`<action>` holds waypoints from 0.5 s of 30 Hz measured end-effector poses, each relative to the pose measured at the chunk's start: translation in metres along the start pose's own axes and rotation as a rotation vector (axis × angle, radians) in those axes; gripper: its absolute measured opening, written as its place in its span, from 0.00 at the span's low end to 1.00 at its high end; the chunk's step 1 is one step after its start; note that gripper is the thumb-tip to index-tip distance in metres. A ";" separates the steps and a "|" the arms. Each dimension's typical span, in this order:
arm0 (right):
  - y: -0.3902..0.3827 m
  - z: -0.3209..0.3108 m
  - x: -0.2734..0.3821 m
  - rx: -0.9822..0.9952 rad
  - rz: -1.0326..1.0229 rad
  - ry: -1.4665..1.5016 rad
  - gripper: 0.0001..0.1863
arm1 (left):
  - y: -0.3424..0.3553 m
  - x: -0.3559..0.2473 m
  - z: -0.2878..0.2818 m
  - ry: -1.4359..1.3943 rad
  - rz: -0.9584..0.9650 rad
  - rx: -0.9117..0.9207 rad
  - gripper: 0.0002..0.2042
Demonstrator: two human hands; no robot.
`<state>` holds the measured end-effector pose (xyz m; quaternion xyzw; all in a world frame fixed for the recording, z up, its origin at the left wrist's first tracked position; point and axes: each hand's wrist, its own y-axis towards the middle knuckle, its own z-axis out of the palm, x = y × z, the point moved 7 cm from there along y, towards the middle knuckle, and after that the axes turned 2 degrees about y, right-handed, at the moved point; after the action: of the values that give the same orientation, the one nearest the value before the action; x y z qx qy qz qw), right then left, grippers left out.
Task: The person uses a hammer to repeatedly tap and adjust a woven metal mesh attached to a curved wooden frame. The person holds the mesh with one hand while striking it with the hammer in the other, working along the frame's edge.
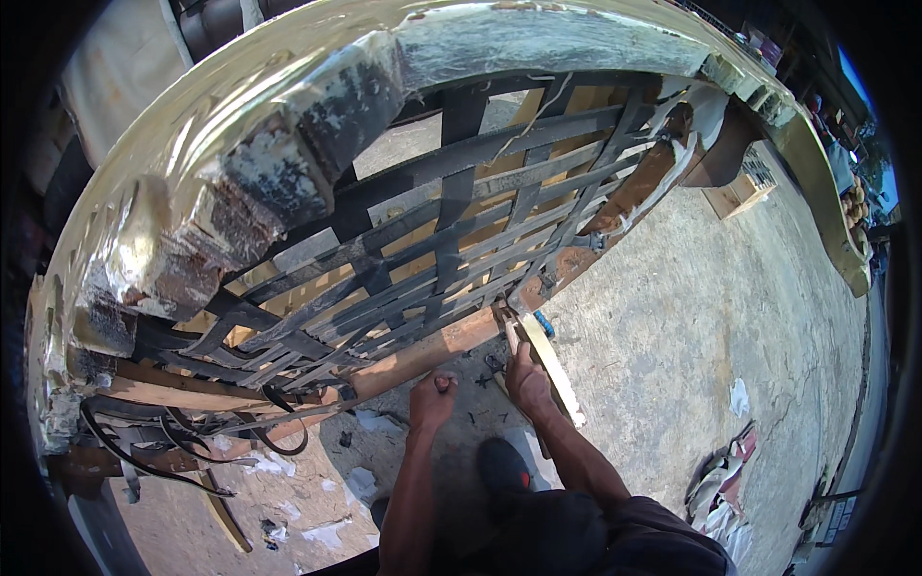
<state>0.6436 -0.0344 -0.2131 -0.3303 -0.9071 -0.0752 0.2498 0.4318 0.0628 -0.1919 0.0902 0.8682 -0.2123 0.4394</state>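
A large furniture frame with a gold-painted, chipped carved rim (547, 43) stands tilted before me. Black webbing straps (461, 202) are woven across it. My right hand (525, 382) is closed at the lower corner of the frame, by the end of the brown wooden rail (432, 346). A thin pale piece shows at its fingertips; its kind cannot be made out. Just left of it, my left hand (432, 401) is curled below the rail, and whatever it holds is hidden. A curved cream-coloured leg (557, 374) of the frame runs beside my right hand.
A small blue object (545, 324) lies by the corner. Loose strap ends (182, 446) hang at the lower left. Torn white scraps (360, 483) and a crumpled cloth (725, 480) lie on the concrete floor (663, 336). Farther right is a small wooden box (740, 192).
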 end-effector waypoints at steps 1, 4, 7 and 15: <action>0.003 -0.003 0.003 0.010 0.021 0.055 0.18 | 0.001 -0.003 -0.007 0.008 0.025 -0.019 0.09; 0.006 -0.060 0.031 -0.073 0.032 0.270 0.17 | -0.013 -0.003 -0.013 0.005 0.037 -0.051 0.08; -0.007 -0.094 0.024 -0.242 0.066 0.434 0.16 | -0.004 -0.001 -0.013 -0.004 0.045 -0.069 0.08; 0.014 -0.033 -0.033 -0.094 0.011 0.010 0.21 | -0.001 -0.018 0.015 0.014 0.056 0.050 0.09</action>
<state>0.6876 -0.0520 -0.2017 -0.3460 -0.8996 -0.1182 0.2390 0.4530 0.0560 -0.1850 0.1268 0.8629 -0.2207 0.4366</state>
